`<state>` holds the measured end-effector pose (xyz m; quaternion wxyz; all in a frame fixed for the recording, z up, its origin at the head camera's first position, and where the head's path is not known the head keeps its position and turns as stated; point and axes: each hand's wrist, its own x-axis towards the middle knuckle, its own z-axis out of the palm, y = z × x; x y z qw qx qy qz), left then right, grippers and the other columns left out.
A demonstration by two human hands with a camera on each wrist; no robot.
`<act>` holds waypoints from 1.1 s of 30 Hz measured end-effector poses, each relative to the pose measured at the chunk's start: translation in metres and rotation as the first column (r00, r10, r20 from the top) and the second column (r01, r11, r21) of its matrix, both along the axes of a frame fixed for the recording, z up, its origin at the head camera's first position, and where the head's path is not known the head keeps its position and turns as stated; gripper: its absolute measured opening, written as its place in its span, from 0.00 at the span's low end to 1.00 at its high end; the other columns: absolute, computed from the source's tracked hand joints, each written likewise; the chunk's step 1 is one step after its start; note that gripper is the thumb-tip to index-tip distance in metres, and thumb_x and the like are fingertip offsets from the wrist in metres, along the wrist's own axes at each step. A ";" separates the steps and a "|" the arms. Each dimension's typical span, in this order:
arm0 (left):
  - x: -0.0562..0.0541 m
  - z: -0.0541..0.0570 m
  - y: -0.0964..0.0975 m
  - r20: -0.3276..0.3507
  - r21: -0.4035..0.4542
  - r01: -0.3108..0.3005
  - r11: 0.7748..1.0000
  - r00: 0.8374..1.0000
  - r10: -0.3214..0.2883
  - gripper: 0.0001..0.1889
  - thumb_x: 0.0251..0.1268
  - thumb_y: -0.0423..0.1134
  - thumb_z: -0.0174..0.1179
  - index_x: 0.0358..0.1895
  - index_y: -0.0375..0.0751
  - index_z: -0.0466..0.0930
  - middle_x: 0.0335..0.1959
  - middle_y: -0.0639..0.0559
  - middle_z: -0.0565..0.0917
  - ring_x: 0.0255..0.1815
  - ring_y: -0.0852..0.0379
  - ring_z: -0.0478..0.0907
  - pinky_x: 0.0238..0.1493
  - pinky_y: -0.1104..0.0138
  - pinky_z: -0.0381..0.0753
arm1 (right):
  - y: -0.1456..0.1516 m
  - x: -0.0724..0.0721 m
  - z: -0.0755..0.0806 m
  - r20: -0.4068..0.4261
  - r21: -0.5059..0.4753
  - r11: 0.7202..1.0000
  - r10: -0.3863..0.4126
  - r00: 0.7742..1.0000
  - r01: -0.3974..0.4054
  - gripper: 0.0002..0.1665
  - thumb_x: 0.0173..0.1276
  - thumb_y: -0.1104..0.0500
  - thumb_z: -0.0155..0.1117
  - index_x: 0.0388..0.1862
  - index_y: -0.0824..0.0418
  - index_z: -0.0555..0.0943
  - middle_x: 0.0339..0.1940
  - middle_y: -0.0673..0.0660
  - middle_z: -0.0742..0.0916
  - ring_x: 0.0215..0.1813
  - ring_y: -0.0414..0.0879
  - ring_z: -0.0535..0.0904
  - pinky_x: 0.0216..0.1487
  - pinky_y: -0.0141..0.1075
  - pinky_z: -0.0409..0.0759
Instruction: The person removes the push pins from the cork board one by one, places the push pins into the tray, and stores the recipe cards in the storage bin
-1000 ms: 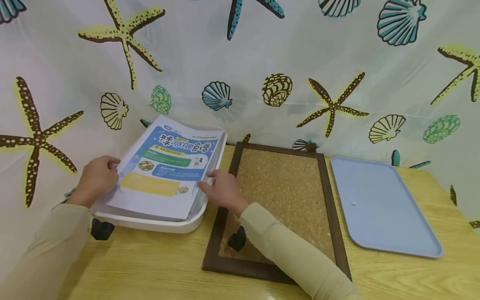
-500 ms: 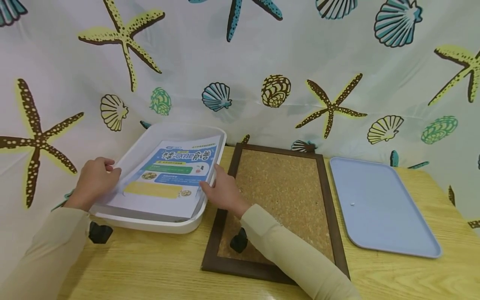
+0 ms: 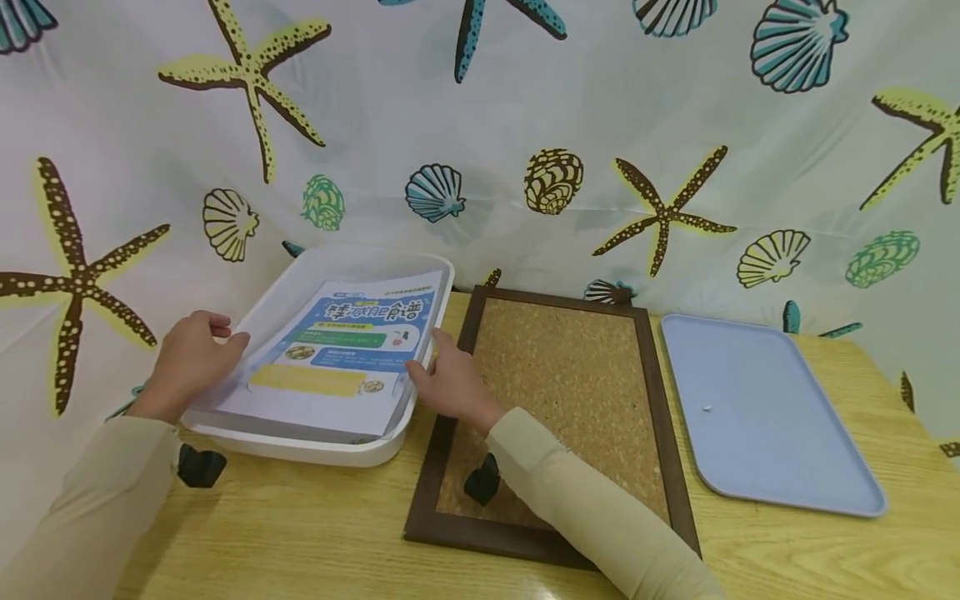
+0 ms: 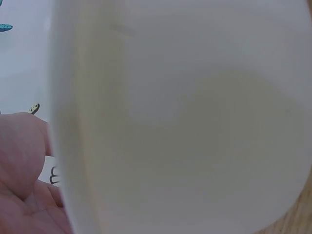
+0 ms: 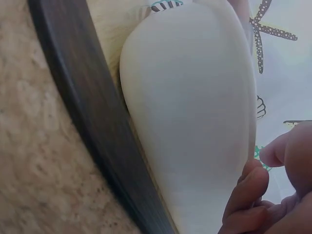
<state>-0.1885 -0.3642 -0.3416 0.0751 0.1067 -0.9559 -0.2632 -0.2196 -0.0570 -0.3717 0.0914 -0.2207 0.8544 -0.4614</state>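
A printed sheet [image 3: 330, 354] with blue, green and yellow blocks lies tilted on white paper inside a white plastic tub [image 3: 292, 450]. At the tub's left rim is my left hand [image 3: 193, 358], its thumb stretched inward over the rim and its fingertips partly hidden; the left wrist view shows the palm [image 4: 22, 161] behind the tub's wall. My right hand [image 3: 453, 379] holds the right rim, thumb on the inner side near the sheet's edge. In the right wrist view its curled fingers [image 5: 248, 187] meet the rim.
Right of the tub lies a cork board [image 3: 570, 400] with a dark wooden frame, under my right forearm. Farther right is a pale blue tray [image 3: 757, 417] with a tiny white bit. A shell-and-starfish curtain [image 3: 495, 125] hangs behind the wooden table [image 3: 300, 533].
The sheet's raised back end has dropped and the paper has slid forward and lower in the tub, baring its back wall. Both hands stay near the rims with small shifts.
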 end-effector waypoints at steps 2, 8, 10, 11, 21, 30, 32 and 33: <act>0.000 0.000 0.001 -0.012 -0.013 0.007 1.000 1.000 -0.007 0.29 0.70 0.42 0.46 0.59 0.14 0.62 0.52 0.22 0.70 0.50 0.30 0.70 0.51 0.42 0.71 | 0.002 0.000 0.001 0.011 0.004 1.000 -0.005 1.000 0.005 0.39 0.74 0.54 0.53 0.76 0.67 0.51 0.22 0.54 0.81 0.16 0.40 0.71 0.17 0.29 0.68; 0.001 0.003 0.013 -0.018 -0.025 0.031 0.999 0.999 -0.031 0.29 0.70 0.42 0.47 0.60 0.14 0.62 0.55 0.19 0.69 0.53 0.28 0.69 0.52 0.40 0.71 | 0.008 0.001 0.000 0.048 -0.018 1.000 -0.016 0.999 0.017 0.37 0.74 0.56 0.51 0.75 0.67 0.52 0.13 0.50 0.74 0.12 0.39 0.65 0.14 0.30 0.63; 0.001 0.005 0.019 0.017 -0.016 0.029 0.999 0.999 -0.029 0.30 0.71 0.43 0.47 0.62 0.15 0.60 0.57 0.19 0.67 0.55 0.27 0.68 0.54 0.40 0.70 | 0.012 0.000 -0.002 0.044 -0.018 0.999 -0.031 0.999 0.032 0.36 0.74 0.56 0.51 0.75 0.67 0.53 0.11 0.49 0.72 0.11 0.39 0.63 0.14 0.30 0.61; 0.000 0.006 0.022 0.034 -0.017 0.032 0.999 0.999 -0.031 0.30 0.71 0.43 0.47 0.62 0.16 0.59 0.58 0.19 0.67 0.56 0.27 0.67 0.55 0.39 0.70 | 0.014 -0.001 -0.003 0.037 -0.015 0.999 -0.039 0.999 0.039 0.36 0.74 0.56 0.51 0.75 0.68 0.53 0.11 0.48 0.71 0.11 0.39 0.62 0.14 0.30 0.61; -0.003 0.015 0.049 0.059 -0.057 0.153 0.987 0.987 -0.149 0.36 0.72 0.46 0.46 0.67 0.14 0.52 0.61 0.15 0.63 0.62 0.23 0.63 0.60 0.36 0.65 | 0.037 -0.003 0.002 0.049 0.044 0.998 -0.045 0.998 0.042 0.34 0.76 0.54 0.49 0.74 0.67 0.55 0.14 0.49 0.72 0.14 0.41 0.63 0.17 0.32 0.63; -0.006 0.012 0.070 0.079 -0.050 0.249 0.967 0.966 -0.245 0.37 0.70 0.43 0.49 0.67 0.13 0.50 0.62 0.15 0.60 0.63 0.22 0.60 0.63 0.36 0.61 | 0.066 -0.004 0.000 0.014 0.033 0.999 -0.025 1.000 0.024 0.32 0.75 0.57 0.48 0.72 0.71 0.58 0.10 0.46 0.69 0.12 0.38 0.59 0.18 0.31 0.62; -0.005 0.012 0.072 0.088 -0.044 0.272 0.961 0.960 -0.267 0.37 0.70 0.43 0.50 0.67 0.13 0.49 0.62 0.15 0.60 0.63 0.23 0.60 0.64 0.36 0.61 | 0.071 -0.005 -0.003 0.000 0.045 0.999 -0.029 1.000 0.029 0.31 0.75 0.57 0.48 0.71 0.71 0.59 0.11 0.46 0.69 0.13 0.37 0.60 0.17 0.31 0.63; -0.005 0.012 0.073 0.092 -0.046 0.281 0.959 0.957 -0.276 0.37 0.71 0.43 0.50 0.67 0.13 0.48 0.63 0.15 0.60 0.63 0.23 0.60 0.64 0.36 0.61 | 0.074 -0.005 -0.004 -0.004 0.049 0.998 -0.029 1.000 0.029 0.31 0.75 0.56 0.49 0.71 0.71 0.60 0.12 0.46 0.70 0.14 0.38 0.61 0.18 0.31 0.63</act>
